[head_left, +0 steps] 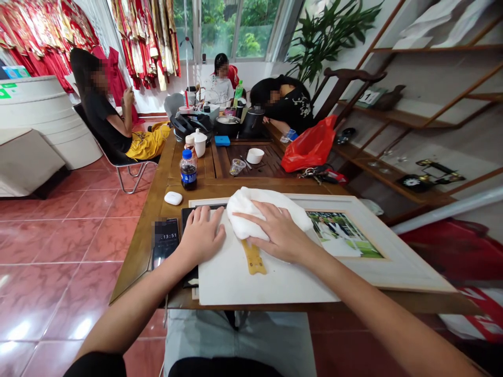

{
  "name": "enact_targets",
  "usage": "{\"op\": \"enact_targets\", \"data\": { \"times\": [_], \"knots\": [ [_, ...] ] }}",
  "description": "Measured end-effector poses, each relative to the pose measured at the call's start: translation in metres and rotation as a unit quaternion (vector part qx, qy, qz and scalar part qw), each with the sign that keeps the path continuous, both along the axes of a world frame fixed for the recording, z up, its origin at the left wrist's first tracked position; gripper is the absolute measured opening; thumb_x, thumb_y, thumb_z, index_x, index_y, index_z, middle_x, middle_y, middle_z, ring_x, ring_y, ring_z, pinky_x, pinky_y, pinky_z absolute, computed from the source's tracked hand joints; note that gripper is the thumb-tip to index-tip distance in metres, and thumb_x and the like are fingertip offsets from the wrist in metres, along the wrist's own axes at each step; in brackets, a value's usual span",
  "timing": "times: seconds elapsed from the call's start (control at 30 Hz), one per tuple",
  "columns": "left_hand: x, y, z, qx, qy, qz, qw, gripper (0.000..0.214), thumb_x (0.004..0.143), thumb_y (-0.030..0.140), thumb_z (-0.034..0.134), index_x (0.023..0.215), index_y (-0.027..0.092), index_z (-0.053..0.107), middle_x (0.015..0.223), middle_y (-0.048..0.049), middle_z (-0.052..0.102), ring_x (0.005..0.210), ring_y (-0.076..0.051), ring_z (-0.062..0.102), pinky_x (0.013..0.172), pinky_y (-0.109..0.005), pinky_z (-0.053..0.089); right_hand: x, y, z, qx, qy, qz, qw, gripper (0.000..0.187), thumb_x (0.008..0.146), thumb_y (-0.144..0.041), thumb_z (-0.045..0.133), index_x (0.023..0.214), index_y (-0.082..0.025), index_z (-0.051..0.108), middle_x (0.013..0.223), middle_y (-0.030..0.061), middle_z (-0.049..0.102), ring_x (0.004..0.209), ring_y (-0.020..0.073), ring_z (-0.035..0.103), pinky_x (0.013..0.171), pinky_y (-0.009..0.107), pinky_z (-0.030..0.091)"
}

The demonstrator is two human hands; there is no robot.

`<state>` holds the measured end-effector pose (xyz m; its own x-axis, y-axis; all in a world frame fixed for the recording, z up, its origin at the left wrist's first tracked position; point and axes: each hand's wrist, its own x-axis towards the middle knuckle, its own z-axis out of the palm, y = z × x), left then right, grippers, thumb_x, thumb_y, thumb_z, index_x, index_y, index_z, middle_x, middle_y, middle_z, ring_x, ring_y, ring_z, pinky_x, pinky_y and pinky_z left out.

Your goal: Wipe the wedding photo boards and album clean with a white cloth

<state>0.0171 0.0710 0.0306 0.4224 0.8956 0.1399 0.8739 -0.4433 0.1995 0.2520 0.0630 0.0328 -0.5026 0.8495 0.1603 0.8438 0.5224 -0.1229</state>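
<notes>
My right hand [281, 233] grips a bunched white cloth [245, 214] from above, index finger stretched across it. Under the cloth pokes out a flat yellow piece [254, 257] with a notched end; its upper part is hidden. Both lie on a white board [236, 285], which rests over part of a pale framed wedding photo [341, 235]. My left hand [204, 233] lies flat with fingers stretched out, at the board's left edge and over a dark flat item [188, 213]. Just left of that hand is a phone [165, 241] showing a timer.
Beyond the board stand a cola bottle [188, 170], a white earbud case [173, 198], a white lidded cup [199, 143] and a small white bowl [255, 155]. A red plastic bag [310, 146] and keys [316, 174] lie right. Several people sit around the table [135, 262].
</notes>
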Motion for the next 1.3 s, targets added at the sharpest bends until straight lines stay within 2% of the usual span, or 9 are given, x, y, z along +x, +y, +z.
{"op": "enact_targets", "data": {
  "times": [0.23, 0.47, 0.7, 0.83, 1.0, 1.17, 1.3],
  "knots": [
    [0.000, 0.000, -0.003, 0.013, -0.008, 0.003, 1.000, 0.050, 0.101, 0.036, 0.037, 0.148, 0.020, 0.043, 0.131, -0.0140, 0.051, 0.127, -0.031, 0.045, 0.111, -0.049, 0.036, 0.003, -0.050, -0.006, 0.021, 0.005, 0.029, 0.999, 0.060, 0.096, -0.060, 0.046, 0.153, -0.038, 0.042, 0.155, 0.0168, 0.039, 0.134, 0.0416, 0.040, 0.098, 0.061, 0.037],
    [0.000, 0.000, -0.001, 0.004, -0.004, 0.003, 1.000, 0.051, 0.100, 0.035, 0.038, 0.149, 0.020, 0.043, 0.132, -0.0145, 0.051, 0.126, -0.031, 0.046, 0.111, -0.049, 0.036, 0.005, -0.103, -0.014, 0.061, 0.003, 0.044, 0.997, 0.071, 0.090, -0.055, 0.055, 0.156, -0.041, 0.034, 0.162, 0.0144, 0.029, 0.134, 0.0432, 0.039, 0.098, 0.059, 0.036],
    [0.000, 0.000, 0.001, 0.003, 0.004, 0.003, 1.000, 0.051, 0.101, 0.034, 0.038, 0.149, 0.019, 0.043, 0.132, -0.0147, 0.050, 0.126, -0.031, 0.046, 0.111, -0.048, 0.035, 0.003, -0.127, -0.016, 0.102, -0.007, 0.062, 0.993, 0.078, 0.087, -0.059, 0.054, 0.158, -0.038, 0.030, 0.163, 0.0155, 0.024, 0.134, 0.0440, 0.037, 0.096, 0.060, 0.035],
    [0.000, 0.000, 0.000, 0.007, 0.000, 0.000, 1.000, 0.050, 0.101, 0.034, 0.038, 0.148, 0.020, 0.044, 0.131, -0.0139, 0.051, 0.125, -0.031, 0.046, 0.111, -0.048, 0.035, 0.003, -0.123, -0.016, 0.098, -0.010, 0.066, 0.993, 0.079, 0.086, -0.058, 0.056, 0.158, -0.038, 0.031, 0.162, 0.0169, 0.025, 0.132, 0.0462, 0.039, 0.094, 0.062, 0.035],
    [0.000, 0.000, 0.000, 0.001, 0.002, -0.004, 1.000, 0.051, 0.101, 0.034, 0.038, 0.149, 0.019, 0.043, 0.132, -0.0144, 0.049, 0.126, -0.032, 0.045, 0.113, -0.049, 0.034, 0.003, -0.102, -0.014, 0.065, -0.011, 0.046, 0.997, 0.072, 0.089, -0.050, 0.058, 0.156, -0.040, 0.034, 0.160, 0.0177, 0.031, 0.132, 0.0440, 0.041, 0.096, 0.063, 0.036],
    [0.000, 0.000, 0.000, -0.009, -0.004, -0.004, 1.000, 0.052, 0.101, 0.034, 0.039, 0.151, 0.018, 0.042, 0.133, -0.0149, 0.049, 0.127, -0.032, 0.043, 0.113, -0.049, 0.033, -0.001, -0.065, -0.005, 0.008, -0.019, 0.033, 0.999, 0.064, 0.095, -0.055, 0.052, 0.155, -0.040, 0.038, 0.156, 0.0196, 0.037, 0.133, 0.0435, 0.041, 0.097, 0.063, 0.039],
    [0.000, 0.000, 0.000, -0.008, -0.009, -0.005, 1.000, 0.052, 0.102, 0.035, 0.038, 0.150, 0.018, 0.042, 0.133, -0.0151, 0.049, 0.127, -0.032, 0.044, 0.112, -0.049, 0.034, -0.007, -0.027, 0.002, -0.024, -0.035, -0.004, 0.999, 0.063, 0.094, -0.052, 0.056, 0.153, -0.037, 0.042, 0.157, 0.0208, 0.036, 0.135, 0.0436, 0.041, 0.099, 0.062, 0.039]
  ]
}}
